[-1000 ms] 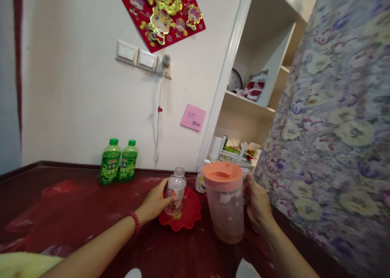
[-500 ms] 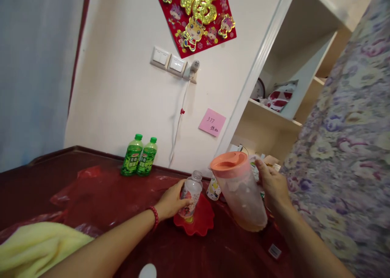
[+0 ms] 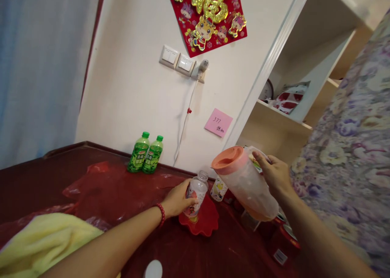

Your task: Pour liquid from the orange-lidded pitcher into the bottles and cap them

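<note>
My left hand [image 3: 179, 200] is wrapped round a clear plastic bottle [image 3: 198, 190] with a printed label and no cap. The bottle stands roughly upright on or just over a red scalloped dish [image 3: 205, 221]. In my right hand [image 3: 274, 174] is the handle of a translucent pitcher [image 3: 248, 188] with an orange lid. The pitcher tilts left, its lid side up and to the right of the bottle's mouth, apart from it. Some amber liquid shows low in the pitcher. No stream of liquid is visible between the two.
Two green drink bottles [image 3: 138, 154] stand against the wall. A patterned paper cup [image 3: 218, 190] is behind the pitcher, red cans [image 3: 284, 243] to its right. A yellow towel [image 3: 51, 241] lies front left; a white round object [image 3: 154, 269] sits at the near edge.
My right hand has tipped the pitcher further to the left, raising its base. The left hand still holds the bottle over the dish. The whole view has shifted slightly.
</note>
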A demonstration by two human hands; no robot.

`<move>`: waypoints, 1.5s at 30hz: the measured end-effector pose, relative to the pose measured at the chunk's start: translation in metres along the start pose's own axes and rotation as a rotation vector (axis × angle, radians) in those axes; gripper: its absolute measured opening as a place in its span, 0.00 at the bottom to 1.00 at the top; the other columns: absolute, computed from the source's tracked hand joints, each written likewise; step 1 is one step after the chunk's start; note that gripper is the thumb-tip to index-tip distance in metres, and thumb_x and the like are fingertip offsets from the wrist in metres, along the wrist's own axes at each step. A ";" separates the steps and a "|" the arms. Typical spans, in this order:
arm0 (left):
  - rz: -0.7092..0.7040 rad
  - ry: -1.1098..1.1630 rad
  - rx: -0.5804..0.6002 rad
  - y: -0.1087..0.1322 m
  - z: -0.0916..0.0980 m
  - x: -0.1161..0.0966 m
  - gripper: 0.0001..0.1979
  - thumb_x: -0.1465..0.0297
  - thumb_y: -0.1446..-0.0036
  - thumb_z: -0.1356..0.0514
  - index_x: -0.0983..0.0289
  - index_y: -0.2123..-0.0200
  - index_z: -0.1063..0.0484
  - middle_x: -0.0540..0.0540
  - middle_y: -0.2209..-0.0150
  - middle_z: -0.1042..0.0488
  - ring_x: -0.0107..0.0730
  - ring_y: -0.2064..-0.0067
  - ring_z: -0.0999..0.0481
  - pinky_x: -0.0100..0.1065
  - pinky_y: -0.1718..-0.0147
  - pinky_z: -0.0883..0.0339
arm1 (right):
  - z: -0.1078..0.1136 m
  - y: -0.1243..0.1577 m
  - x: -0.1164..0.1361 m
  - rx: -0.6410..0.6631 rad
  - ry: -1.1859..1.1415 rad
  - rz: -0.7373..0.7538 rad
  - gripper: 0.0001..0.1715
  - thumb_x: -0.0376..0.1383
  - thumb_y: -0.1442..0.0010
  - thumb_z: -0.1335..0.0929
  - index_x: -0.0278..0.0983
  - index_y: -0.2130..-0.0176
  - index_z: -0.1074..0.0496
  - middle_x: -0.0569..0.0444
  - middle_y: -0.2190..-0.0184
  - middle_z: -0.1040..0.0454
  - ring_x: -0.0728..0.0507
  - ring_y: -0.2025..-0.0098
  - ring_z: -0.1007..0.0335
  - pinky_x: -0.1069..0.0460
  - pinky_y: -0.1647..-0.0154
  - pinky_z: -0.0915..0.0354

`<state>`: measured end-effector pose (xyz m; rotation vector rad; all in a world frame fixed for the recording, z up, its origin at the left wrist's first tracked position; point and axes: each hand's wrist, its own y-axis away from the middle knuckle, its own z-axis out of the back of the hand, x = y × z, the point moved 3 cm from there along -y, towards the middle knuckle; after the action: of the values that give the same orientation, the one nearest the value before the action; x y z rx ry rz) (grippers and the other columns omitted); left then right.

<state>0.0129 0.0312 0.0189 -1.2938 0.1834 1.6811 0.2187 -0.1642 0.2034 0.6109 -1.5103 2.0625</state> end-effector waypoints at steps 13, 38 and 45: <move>0.028 -0.050 0.011 0.000 0.001 -0.003 0.31 0.70 0.51 0.33 0.61 0.42 0.33 0.58 0.43 0.25 0.45 0.44 0.25 0.40 0.41 0.36 | -0.008 -0.011 0.011 0.099 0.218 0.142 0.36 0.67 0.50 0.32 0.41 0.83 0.41 0.60 0.85 0.45 0.49 0.79 0.49 0.52 0.79 0.53; 0.007 -0.052 0.009 0.001 0.001 -0.002 0.30 0.71 0.51 0.33 0.60 0.43 0.33 0.57 0.43 0.25 0.45 0.44 0.25 0.40 0.44 0.35 | -0.019 -0.019 0.037 0.145 0.358 0.239 0.39 0.69 0.51 0.33 0.40 0.83 0.43 0.62 0.85 0.48 0.49 0.79 0.50 0.51 0.77 0.55; 0.002 -0.054 0.011 0.002 0.001 -0.002 0.29 0.70 0.50 0.34 0.59 0.43 0.32 0.56 0.44 0.25 0.44 0.45 0.25 0.40 0.44 0.34 | -0.019 -0.018 0.038 0.156 0.359 0.243 0.39 0.69 0.50 0.33 0.40 0.83 0.42 0.62 0.85 0.47 0.49 0.79 0.49 0.51 0.77 0.55</move>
<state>0.0109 0.0292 0.0203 -1.2389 0.1621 1.7125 0.2000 -0.1364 0.2351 0.1005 -1.2728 2.3370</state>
